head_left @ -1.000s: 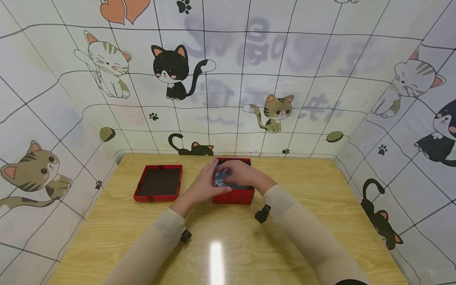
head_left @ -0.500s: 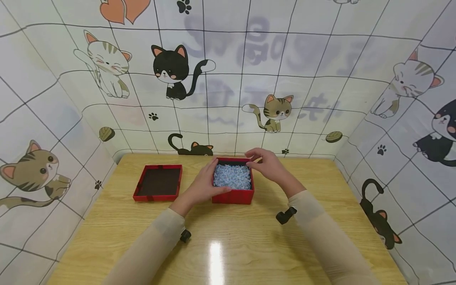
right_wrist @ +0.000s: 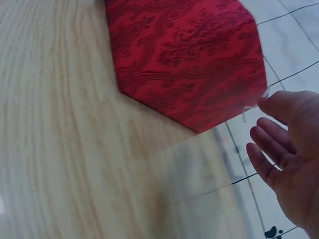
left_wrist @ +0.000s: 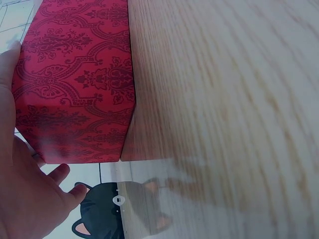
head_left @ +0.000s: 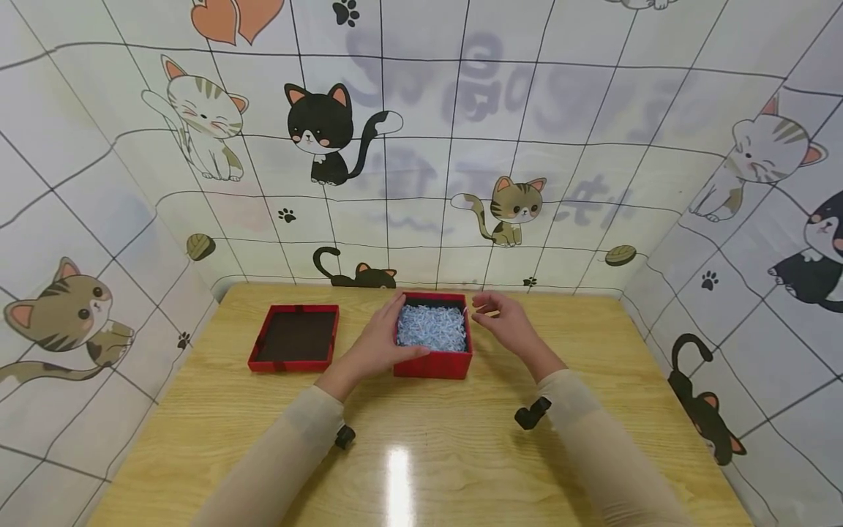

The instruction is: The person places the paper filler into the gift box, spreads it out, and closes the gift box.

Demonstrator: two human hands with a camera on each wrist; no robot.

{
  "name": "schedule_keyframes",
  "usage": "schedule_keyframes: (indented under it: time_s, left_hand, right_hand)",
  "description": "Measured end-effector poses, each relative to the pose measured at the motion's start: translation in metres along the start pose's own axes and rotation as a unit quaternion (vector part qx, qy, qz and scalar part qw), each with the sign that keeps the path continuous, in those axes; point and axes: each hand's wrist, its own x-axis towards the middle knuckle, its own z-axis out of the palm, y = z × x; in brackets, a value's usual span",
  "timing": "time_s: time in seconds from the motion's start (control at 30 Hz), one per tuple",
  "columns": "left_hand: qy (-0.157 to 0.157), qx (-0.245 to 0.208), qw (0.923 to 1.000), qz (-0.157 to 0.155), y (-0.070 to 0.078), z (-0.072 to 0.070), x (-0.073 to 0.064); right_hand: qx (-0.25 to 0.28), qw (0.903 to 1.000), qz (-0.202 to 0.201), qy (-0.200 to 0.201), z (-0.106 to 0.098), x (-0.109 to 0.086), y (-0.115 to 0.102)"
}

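A red patterned box (head_left: 432, 366) sits near the back of the table, filled with pale blue paper shreds (head_left: 431, 327). My left hand (head_left: 378, 340) holds its left side, thumb along the front wall and fingers toward the back corner. That same red wall (left_wrist: 75, 74) shows in the left wrist view. Just off the right rim, my right hand (head_left: 510, 326) hovers with thumb and index finger close together. A thin pale paper shred (right_wrist: 245, 112) hangs at the thumb tip in the right wrist view, seemingly pinched; the index finger is mostly hidden there.
A red box lid (head_left: 295, 335) with a dark inside lies upturned left of the box. Both stand on a wooden table (head_left: 421, 468). A cat-printed wall cover (head_left: 421, 168) encloses the back and sides, close behind the box.
My right hand has lifted out of the box and moved right past its rim, uncovering the paper shreds. The left hand has kept its hold on the box.
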Motion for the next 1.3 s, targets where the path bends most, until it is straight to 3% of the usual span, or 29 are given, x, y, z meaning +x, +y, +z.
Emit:
schedule_keyframes:
  time_s: [0.2, 0.5, 0.9, 1.13, 1.3]
  left_hand:
    - [0.002, 0.003, 1.0000, 0.002, -0.001, 0.000, 0.001]
    - [-0.001, 0.003, 1.0000, 0.000, 0.000, 0.000, 0.000]
    - [-0.004, -0.002, 1.0000, 0.000, 0.000, 0.000, -0.001]
    - [-0.005, -0.001, 1.0000, 0.001, 0.001, -0.001, -0.001]
    - [-0.005, -0.009, 0.9999, 0.000, 0.002, -0.002, -0.001]
  right_hand:
    - [0.023, 0.9995, 0.015, 0.015, 0.013, 0.002, 0.008]
    - [0.009, 0.9988, 0.025, 0.041, 0.021, 0.004, 0.010]
    - [0.006, 0.9981, 0.019, 0.058, 0.012, 0.000, -0.003]
    - [0.004, 0.9986, -0.014, 0.051, 0.004, -0.003, -0.025]
    - [-0.034, 0.9976, -0.056, 0.023, 0.009, 0.002, -0.037]
